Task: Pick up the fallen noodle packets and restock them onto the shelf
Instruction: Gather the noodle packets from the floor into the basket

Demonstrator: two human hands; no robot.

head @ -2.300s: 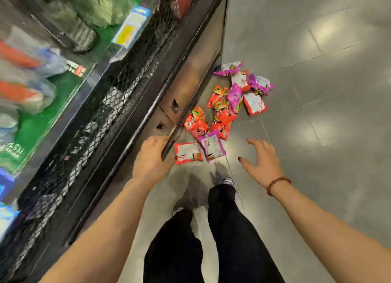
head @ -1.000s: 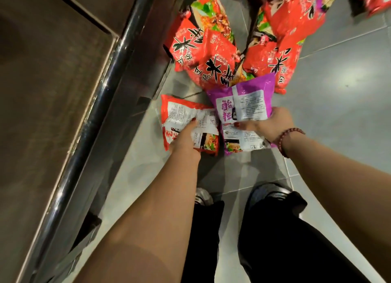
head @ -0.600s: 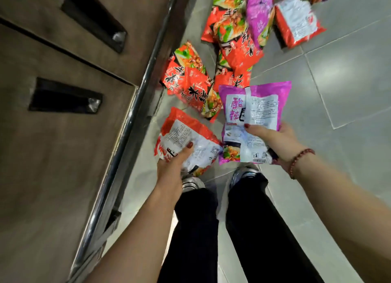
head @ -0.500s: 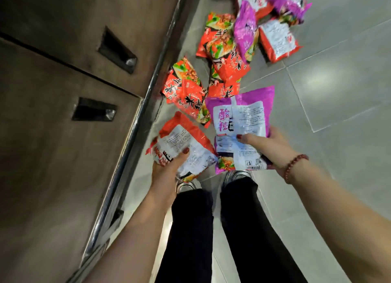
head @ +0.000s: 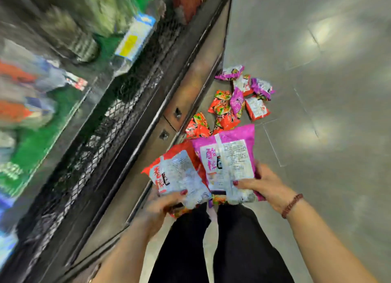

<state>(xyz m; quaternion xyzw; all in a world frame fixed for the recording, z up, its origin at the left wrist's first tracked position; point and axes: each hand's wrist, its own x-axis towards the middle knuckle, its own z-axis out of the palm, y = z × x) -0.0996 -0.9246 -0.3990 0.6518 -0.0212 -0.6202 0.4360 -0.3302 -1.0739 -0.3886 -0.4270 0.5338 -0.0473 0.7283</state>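
Note:
My left hand (head: 160,206) grips a red noodle packet (head: 177,172) by its lower edge, white printed back facing up. My right hand (head: 264,185) holds a purple noodle packet (head: 228,155) the same way, thumb on top. Both packets are raised side by side above my legs, the purple one overlapping the red one's right edge. Several red and purple packets (head: 232,104) lie scattered on the grey floor (head: 328,92) farther ahead, beside the shelf base. The shelf (head: 105,104) runs along the left, blurred.
A black mesh guard (head: 118,113) fronts the shelf, with a yellow and blue price tag (head: 133,39) on it. Blurred goods on a green liner (head: 31,145) fill the shelf. The brown base panels (head: 169,121) have small recessed pulls. My black trousers (head: 211,251) show below.
Both hands have lifted the red and purple packets off the floor and brought them close together. The view has risen and tilted left, bringing the shelf into sight.

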